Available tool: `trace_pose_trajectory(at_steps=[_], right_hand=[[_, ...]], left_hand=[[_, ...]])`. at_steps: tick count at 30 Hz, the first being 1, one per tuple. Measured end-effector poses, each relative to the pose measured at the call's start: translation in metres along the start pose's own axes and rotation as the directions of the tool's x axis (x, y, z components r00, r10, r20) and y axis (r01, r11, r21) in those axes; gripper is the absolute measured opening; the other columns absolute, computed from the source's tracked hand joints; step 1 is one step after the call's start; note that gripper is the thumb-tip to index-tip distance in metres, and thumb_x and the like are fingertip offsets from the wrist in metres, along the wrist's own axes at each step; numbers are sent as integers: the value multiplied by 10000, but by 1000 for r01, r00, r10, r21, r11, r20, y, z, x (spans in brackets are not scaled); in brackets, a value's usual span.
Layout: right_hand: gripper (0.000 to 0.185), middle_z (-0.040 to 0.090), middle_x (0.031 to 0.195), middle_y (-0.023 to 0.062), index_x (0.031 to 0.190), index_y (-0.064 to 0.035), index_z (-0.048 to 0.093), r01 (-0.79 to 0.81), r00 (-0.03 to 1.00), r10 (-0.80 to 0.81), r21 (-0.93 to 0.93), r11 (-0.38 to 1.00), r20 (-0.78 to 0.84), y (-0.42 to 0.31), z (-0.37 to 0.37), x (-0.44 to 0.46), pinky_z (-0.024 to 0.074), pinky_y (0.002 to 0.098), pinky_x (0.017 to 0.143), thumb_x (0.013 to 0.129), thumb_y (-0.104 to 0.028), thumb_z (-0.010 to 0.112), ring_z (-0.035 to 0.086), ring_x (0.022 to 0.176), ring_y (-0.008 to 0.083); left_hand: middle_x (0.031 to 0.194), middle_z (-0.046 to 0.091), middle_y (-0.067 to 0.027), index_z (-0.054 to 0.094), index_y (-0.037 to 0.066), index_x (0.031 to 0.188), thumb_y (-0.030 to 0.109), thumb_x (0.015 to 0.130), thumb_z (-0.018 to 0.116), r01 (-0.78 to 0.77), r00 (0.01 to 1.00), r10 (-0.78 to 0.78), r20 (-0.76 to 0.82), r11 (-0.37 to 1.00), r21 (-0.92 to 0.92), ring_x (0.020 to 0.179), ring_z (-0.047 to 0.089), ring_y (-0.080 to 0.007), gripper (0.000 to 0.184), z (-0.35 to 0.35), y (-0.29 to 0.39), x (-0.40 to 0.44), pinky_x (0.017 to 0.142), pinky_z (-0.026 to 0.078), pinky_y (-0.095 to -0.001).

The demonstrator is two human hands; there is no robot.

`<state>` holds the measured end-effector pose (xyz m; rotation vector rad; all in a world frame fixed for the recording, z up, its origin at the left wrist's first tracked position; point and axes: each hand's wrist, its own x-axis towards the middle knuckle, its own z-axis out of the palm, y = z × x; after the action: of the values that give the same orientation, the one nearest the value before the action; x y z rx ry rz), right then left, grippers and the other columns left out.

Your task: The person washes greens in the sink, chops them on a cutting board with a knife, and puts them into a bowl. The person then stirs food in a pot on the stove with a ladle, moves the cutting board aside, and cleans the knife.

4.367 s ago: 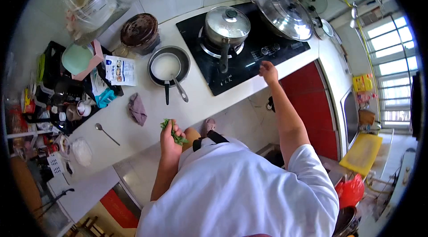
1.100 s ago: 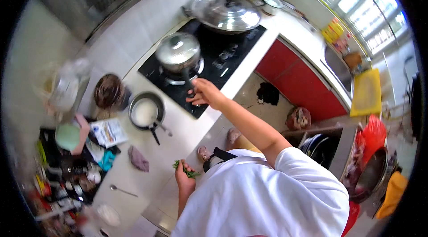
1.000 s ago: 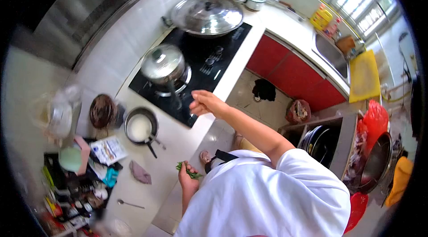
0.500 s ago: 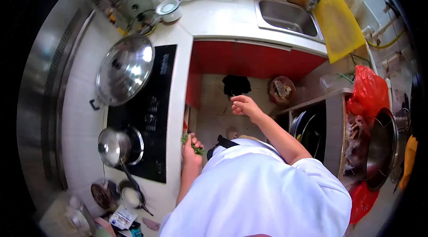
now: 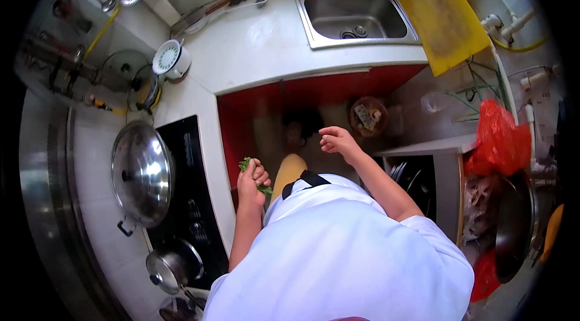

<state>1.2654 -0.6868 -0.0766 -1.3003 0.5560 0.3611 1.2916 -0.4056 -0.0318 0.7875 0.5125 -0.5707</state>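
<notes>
My left hand is closed around a small bunch of green leaves, which stick out above and below the fist. It is in front of my body, beside the counter edge with the black cooktop. Out over the floor, my right hand is raised with its fingers loosely bent and a little apart. Nothing shows in it. Beyond that hand, a waste bin with scraps in it stands on the floor against the red cabinets.
A large lidded pan and a small lidded pot are on the cooktop. The steel sink is set into the white counter, with a yellow board beside it. A rack with dishes and a red bag are at the right.
The view has shifted towards the sink, which now appears larger and lower. My left hand has come up with the leaves, and a leg now shows stepping forward. My right hand stays raised.
</notes>
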Motion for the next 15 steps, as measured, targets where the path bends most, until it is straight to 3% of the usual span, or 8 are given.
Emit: trace_pose_trajectory(at_steps=[7, 11, 15], right_hand=[[318, 605, 890, 43, 1131, -41, 534, 80, 989, -78, 13, 997, -126, -70, -40, 97, 483, 245, 664, 835, -157, 548, 602, 713, 107], [298, 594, 874, 34, 1132, -37, 532, 62, 987, -60, 11, 998, -151, -122, -54, 146, 489, 235, 679, 856, -147, 537, 587, 717, 98], [248, 590, 832, 46, 1078, 3, 555, 295, 932, -292, -17, 955, -215, -173, -74, 200, 486, 224, 646, 856, -101, 522, 577, 684, 97]], left_hand=[[547, 315, 56, 494, 117, 832, 248, 941, 455, 139, 983, -146, 112, 988, 67, 446, 289, -54, 175, 71, 52, 131, 445, 288, -228], [557, 293, 65, 504, 93, 892, 249, 938, 456, 181, 952, -245, 183, 934, 309, 459, 286, -55, 169, 140, 75, 209, 451, 290, -229], [566, 287, 65, 511, 76, 962, 241, 932, 467, 130, 917, -293, 270, 860, 494, 489, 278, -53, 174, 216, 88, 279, 473, 281, -229]])
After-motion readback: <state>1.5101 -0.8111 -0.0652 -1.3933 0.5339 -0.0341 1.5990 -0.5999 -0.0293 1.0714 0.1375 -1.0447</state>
